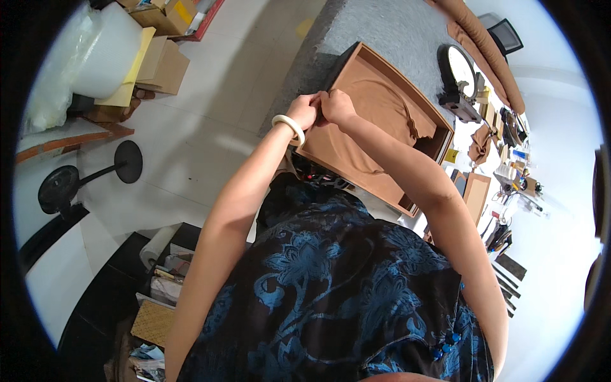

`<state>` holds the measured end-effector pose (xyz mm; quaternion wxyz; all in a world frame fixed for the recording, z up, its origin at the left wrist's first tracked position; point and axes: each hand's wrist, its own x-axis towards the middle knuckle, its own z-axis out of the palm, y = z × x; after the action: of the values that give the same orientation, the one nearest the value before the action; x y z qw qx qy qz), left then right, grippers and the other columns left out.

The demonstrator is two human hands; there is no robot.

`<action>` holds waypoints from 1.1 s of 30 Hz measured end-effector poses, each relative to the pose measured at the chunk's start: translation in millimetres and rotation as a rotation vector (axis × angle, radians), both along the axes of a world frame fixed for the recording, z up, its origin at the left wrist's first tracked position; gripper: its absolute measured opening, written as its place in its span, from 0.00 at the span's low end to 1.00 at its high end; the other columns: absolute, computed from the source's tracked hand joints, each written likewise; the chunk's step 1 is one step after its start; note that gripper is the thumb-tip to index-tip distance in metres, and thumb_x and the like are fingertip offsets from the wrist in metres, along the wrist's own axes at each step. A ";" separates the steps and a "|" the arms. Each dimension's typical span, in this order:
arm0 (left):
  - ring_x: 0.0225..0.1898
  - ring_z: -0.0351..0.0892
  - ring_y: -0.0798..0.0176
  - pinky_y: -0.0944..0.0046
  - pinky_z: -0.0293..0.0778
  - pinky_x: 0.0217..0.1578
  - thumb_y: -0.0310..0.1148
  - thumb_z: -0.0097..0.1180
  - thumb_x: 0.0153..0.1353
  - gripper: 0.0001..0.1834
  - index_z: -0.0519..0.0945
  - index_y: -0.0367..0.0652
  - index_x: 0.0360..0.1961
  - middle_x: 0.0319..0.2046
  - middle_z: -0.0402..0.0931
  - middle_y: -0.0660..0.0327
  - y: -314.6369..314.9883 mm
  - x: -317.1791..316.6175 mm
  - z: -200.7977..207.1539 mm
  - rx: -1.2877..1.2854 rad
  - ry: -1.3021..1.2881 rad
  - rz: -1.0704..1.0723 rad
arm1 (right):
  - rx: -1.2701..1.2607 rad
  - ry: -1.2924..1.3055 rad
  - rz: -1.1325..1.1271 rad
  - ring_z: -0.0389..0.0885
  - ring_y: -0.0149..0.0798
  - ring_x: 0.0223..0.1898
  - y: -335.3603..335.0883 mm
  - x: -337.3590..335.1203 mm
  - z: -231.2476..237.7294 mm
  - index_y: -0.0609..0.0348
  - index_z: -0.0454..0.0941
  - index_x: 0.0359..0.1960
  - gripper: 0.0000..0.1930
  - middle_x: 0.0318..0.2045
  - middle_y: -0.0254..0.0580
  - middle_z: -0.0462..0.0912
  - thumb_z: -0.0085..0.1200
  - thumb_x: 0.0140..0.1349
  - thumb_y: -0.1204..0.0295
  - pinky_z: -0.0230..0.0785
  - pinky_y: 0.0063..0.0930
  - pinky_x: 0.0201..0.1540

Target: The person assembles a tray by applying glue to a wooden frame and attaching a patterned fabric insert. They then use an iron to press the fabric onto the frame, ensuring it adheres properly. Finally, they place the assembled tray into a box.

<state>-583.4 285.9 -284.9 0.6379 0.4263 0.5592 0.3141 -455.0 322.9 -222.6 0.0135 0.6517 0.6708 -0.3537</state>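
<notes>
A shallow, open-topped brown box [439, 121] rests at a slant on a grey felt-like surface. Inside it lies a loose brown leather-like lining [375, 108], wrinkled and raised into a fold toward the right. Both of my hands meet at the box's left wall. My left hand [303, 110], with a white bangle at the wrist, is closed there. Close beside it, my right hand [338, 107] has its fingers curled at the same edge. The fingertips are partly hidden, so I cannot make out exactly what they pinch, the lining or the wall.
Grey padding [388, 25] covers the table under and beyond the box. A round dial scale [459, 70] and a brown roll of material [490, 57] stand to the right. Cardboard boxes [162, 67] are at the upper left, above a black stand [102, 175].
</notes>
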 end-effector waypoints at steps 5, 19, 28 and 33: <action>0.52 0.86 0.46 0.51 0.80 0.53 0.38 0.45 0.78 0.21 0.77 0.43 0.66 0.52 0.84 0.45 -10.8 17.1 26.4 0.156 0.362 0.057 | 0.099 -0.028 -0.033 0.86 0.64 0.44 -6.7 5.2 11.6 0.70 0.85 0.36 0.23 0.40 0.68 0.86 0.42 0.72 0.60 0.78 0.49 0.51; 0.51 0.78 0.40 0.46 0.74 0.54 0.31 0.58 0.65 0.12 0.80 0.39 0.47 0.46 0.81 0.48 -57.0 19.2 98.7 0.667 0.614 0.226 | -0.429 0.501 -0.332 0.91 0.43 0.33 -3.6 27.1 34.1 0.74 0.81 0.46 0.27 0.35 0.56 0.88 0.48 0.75 0.53 0.86 0.36 0.35; 0.37 0.85 0.49 0.52 0.79 0.39 0.41 0.57 0.70 0.14 0.81 0.40 0.38 0.32 0.84 0.51 -76.9 202.2 138.8 0.476 0.322 -0.411 | 0.659 0.434 -1.081 0.88 0.33 0.35 -162.6 322.1 43.4 0.63 0.81 0.44 0.10 0.35 0.46 0.88 0.55 0.74 0.68 0.80 0.30 0.39; 0.53 0.83 0.35 0.43 0.78 0.56 0.55 0.58 0.65 0.34 0.73 0.32 0.55 0.47 0.83 0.35 -94.8 372.5 101.7 0.264 0.611 -0.631 | 0.303 0.507 -1.203 0.82 0.34 0.48 -251.7 399.1 -67.1 0.56 0.79 0.56 0.18 0.45 0.41 0.86 0.58 0.72 0.58 0.73 0.31 0.53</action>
<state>-210.9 191.1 -183.2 0.4485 0.7266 0.5194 0.0329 -55.9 71.1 -289.6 -0.4358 0.8036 0.2151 -0.3435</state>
